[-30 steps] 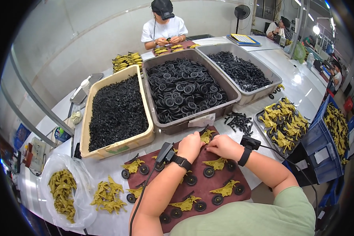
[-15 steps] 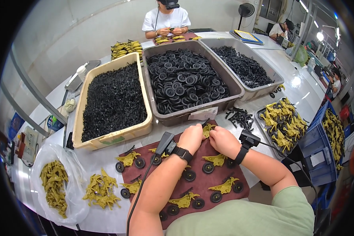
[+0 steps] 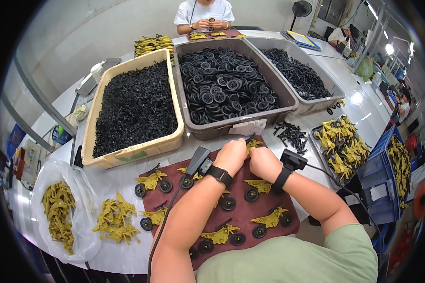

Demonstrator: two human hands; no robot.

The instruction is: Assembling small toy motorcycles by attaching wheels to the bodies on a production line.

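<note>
While the gap between the hands has narrowed over the last half second, the head view shows left hand point(image 3: 230, 156) and right hand point(image 3: 264, 164) nearly together, both curled around a yellow piece point(image 3: 253, 145), fingertips hidden; the fit is perhaps being firmed up. It sits between them, toward the far edge of the maroon mat point(image 3: 245, 212). Its visible end points away, black stem point(image 3: 251, 137) slanting up-right; I cannot tell its full long axis
</note>
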